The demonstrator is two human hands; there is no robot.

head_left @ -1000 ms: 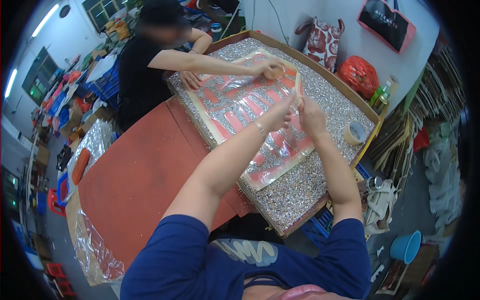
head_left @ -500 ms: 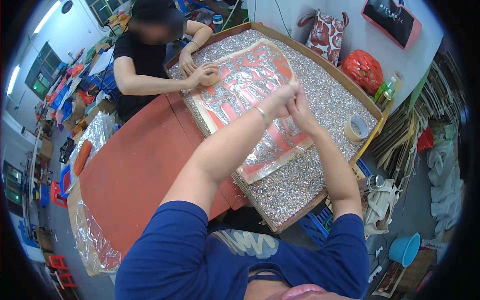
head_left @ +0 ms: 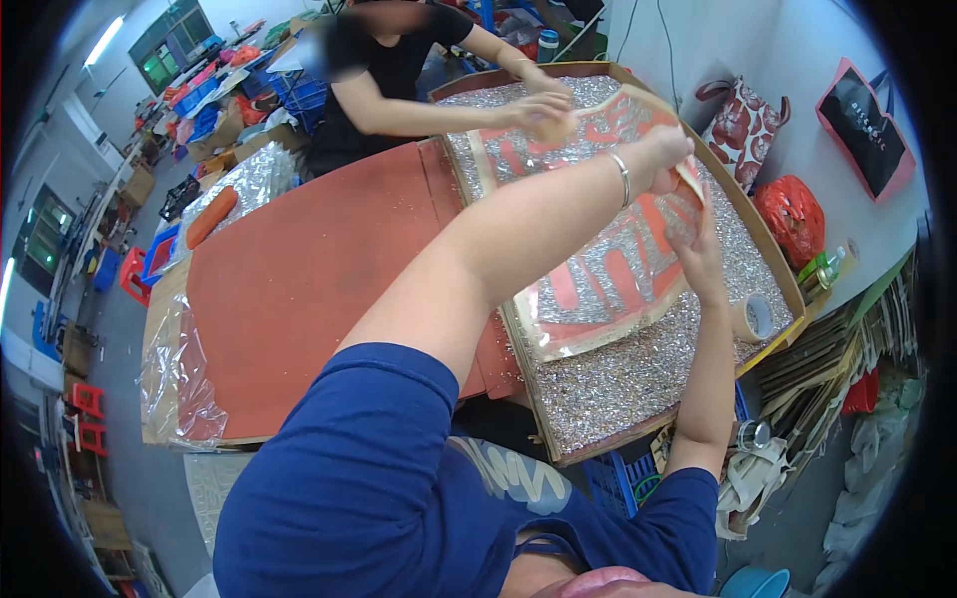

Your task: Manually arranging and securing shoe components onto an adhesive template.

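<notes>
A clear sheet with red shapes and a pale taped border (head_left: 564,287) lies over a shallow tray (head_left: 784,276) filled with glittering bits. Its far right edge is raised, pinched in my left hand (head_left: 666,159), which wears a bracelet. My right hand (head_left: 698,249) is just nearer along the same edge, fingers partly behind the sheet and bent against it. Across the tray, a co-worker's hand (head_left: 538,108) presses a round tan object (head_left: 555,127) on the sheet's far left part; motion blurs it.
A tape roll (head_left: 753,319) sits in the tray's right corner. Left of the tray spreads a red board (head_left: 329,289). Beyond the right rim are a red plastic bag (head_left: 790,221) and a green bottle (head_left: 819,271). Stacked cardboard (head_left: 837,364) stands at the right.
My hands, together before, are now apart along the sheet's right edge, which has come up. The co-worker's hand with the round object has moved over the sheet. My view has shifted left.
</notes>
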